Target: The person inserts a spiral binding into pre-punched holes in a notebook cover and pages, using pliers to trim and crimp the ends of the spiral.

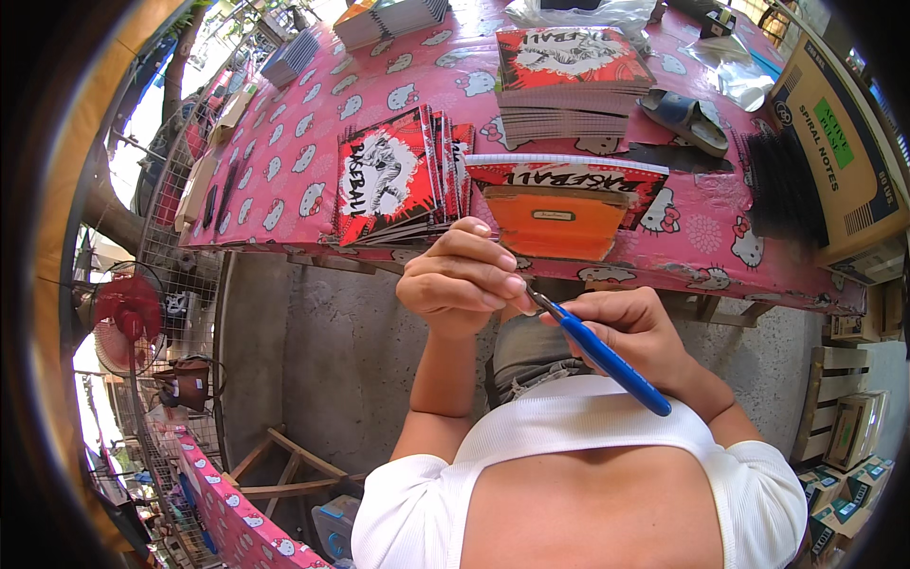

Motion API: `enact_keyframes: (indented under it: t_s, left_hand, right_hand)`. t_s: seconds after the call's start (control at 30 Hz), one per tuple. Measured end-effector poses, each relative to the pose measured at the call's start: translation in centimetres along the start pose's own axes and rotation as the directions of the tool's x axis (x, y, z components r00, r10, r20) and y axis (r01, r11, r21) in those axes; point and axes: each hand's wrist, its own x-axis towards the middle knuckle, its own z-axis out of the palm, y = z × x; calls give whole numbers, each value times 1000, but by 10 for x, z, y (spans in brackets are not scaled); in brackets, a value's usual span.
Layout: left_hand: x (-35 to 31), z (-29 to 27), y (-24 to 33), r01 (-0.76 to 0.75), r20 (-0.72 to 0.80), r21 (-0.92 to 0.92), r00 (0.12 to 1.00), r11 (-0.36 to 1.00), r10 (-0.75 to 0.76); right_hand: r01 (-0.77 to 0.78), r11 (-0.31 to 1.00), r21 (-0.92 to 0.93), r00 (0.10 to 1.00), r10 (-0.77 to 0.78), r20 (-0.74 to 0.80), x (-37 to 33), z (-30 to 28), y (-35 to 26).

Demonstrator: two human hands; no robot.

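My right hand (633, 332) grips blue-handled pliers (614, 365), their metal jaws pointing toward my left fingers. My left hand (460, 270) is closed in a pinch right at the tip of the jaws; whatever sits between its fingers is too small to make out. Just beyond my hands, at the table's near edge, is an orange board (550, 223) with a small label plate. A notebook with a red, black and white cover (621, 180) lies behind and partly under it.
Several similar notebooks (389, 175) lie fanned at left; a tall notebook stack (569, 85) stands behind. A blue shoe-shaped object (684, 119), black coils (782, 185) and a cardboard box (839, 142) are at right on the pink patterned tablecloth (294, 152). A red fan (128, 308) stands left.
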Motion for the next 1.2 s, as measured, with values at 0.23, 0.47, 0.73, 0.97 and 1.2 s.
enact_keyframes:
  t_s: [0.23, 0.47, 0.73, 0.97, 1.2]
  left_hand:
    - [-5, 3, 0, 11, -33, -31, 999, 999, -12]
    - [-6, 5, 0, 45, -48, -62, 998, 997, -48]
    - [-1, 1, -5, 59, 17, -146, 998, 987, -57]
    - [6, -1, -2, 185, 92, -248, 982, 951, -167]
    - [-5, 20, -7, 125, -162, -357, 968, 926, -193]
  right_hand:
    - [391, 823, -412, 914, -399, 70, 3, -5, 8]
    - [472, 615, -632, 833, -547, 89, 1, -3, 8]
    - [484, 457, -746, 771, -626, 117, 0, -6, 8]
    - [464, 382, -799, 744, -658, 117, 0, -7, 8]
    - [421, 668, -613, 862, -505, 41, 4, -10, 12]
